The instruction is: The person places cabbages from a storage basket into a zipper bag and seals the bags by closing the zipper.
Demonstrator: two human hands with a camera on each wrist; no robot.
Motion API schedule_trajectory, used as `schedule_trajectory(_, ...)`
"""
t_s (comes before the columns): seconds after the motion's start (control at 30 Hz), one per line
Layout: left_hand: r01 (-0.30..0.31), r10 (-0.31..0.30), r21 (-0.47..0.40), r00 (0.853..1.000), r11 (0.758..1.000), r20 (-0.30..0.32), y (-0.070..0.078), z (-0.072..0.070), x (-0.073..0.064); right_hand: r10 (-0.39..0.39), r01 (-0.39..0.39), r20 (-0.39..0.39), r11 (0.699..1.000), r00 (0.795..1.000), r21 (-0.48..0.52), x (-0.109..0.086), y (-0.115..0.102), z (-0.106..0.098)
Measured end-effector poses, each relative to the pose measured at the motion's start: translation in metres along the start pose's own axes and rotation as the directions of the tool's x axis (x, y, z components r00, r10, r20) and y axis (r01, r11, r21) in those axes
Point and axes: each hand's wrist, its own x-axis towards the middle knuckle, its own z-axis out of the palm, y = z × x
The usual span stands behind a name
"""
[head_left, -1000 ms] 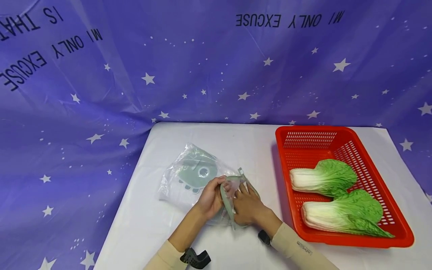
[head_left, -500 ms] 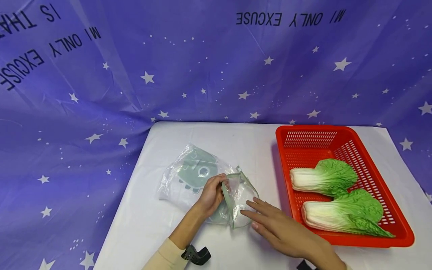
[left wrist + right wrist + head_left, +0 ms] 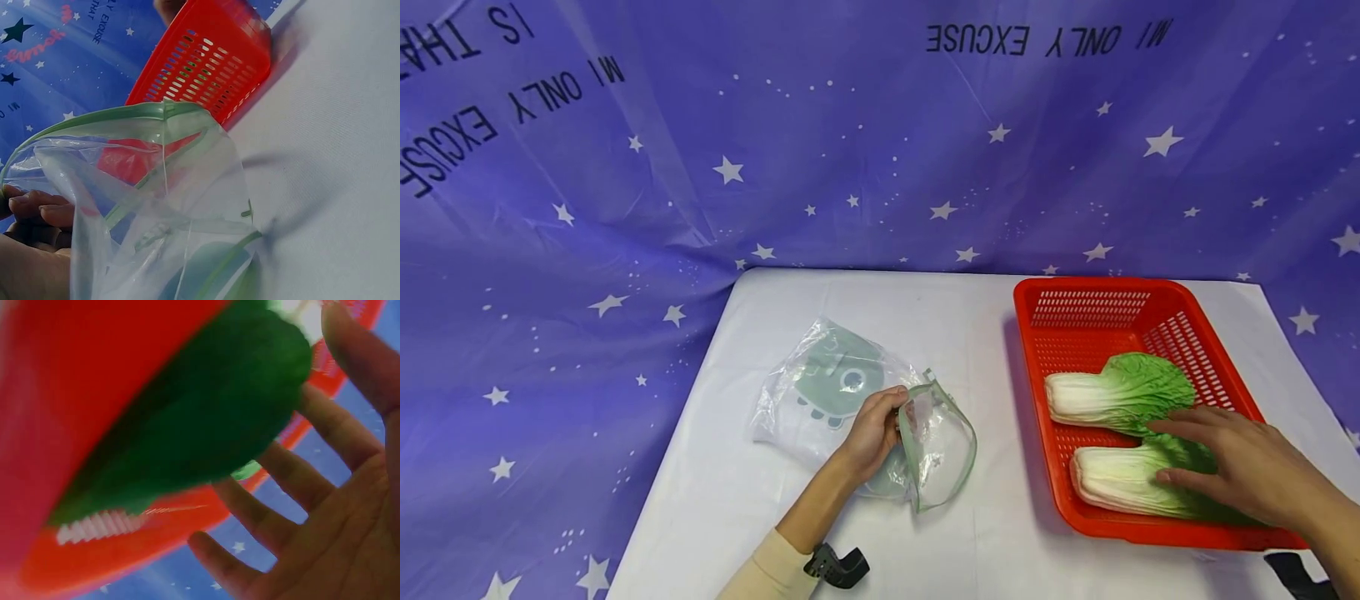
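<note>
My left hand (image 3: 868,437) grips the mouth edge of a clear plastic zip bag (image 3: 951,454) with green trim. The bag's mouth gapes toward the right, and its body, with a green cartoon print, lies on the table. In the left wrist view, curled fingers (image 3: 47,209) show at the side of the bag. Over a red basket (image 3: 1165,533), my right hand (image 3: 1262,475) reaches with spread fingers above the nearer bok choy (image 3: 1120,479). The right wrist view has those fingers spread right at a dark green leaf (image 3: 212,400). A second bok choy (image 3: 1090,398) lies behind it.
The basket stands at the right of the white-covered table (image 3: 985,325), its raised perforated walls around the bok choy. A purple starry cloth (image 3: 850,125) hangs behind the table and down its left side.
My right hand has come out of the bag's mouth and moved right, over the nearer bok choy in the basket. The left hand keeps holding the bag in nearly the same spot.
</note>
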Motion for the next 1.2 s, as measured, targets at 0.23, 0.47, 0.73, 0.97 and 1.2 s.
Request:
schedule_trajectory(0.23,0.000,0.000,-0.009,1.000,1.000,-0.027,-0.001,0.002,0.000,0.063,-0.114,0.280,0.979,0.958,0.171,-0.003,0.022,0.020)
schedule_trajectory(0.47,0.011,-0.012,-0.025,0.999,1.000,-0.030,-0.002,0.000,-0.002,0.025,-0.139,0.348,0.942,0.937,0.306,-0.001,0.025,0.031)
schedule_trajectory(0.73,0.021,-0.021,-0.017,0.999,1.000,-0.037,-0.002,-0.001,-0.002,0.061,-0.108,0.193,0.964,0.979,0.243,-0.008,0.011,0.011)
schedule_trajectory(0.97,0.035,-0.035,-0.006,0.998,0.999,-0.057,-0.001,-0.002,-0.003,-0.030,0.047,-0.099,0.983,0.995,0.176,-0.009,-0.011,-0.022)
schedule_trajectory(1.2,0.029,-0.029,0.002,0.999,1.000,-0.045,-0.002,-0.002,-0.003,-0.061,0.084,-0.133,0.981,0.989,0.177,0.000,-0.049,-0.041)
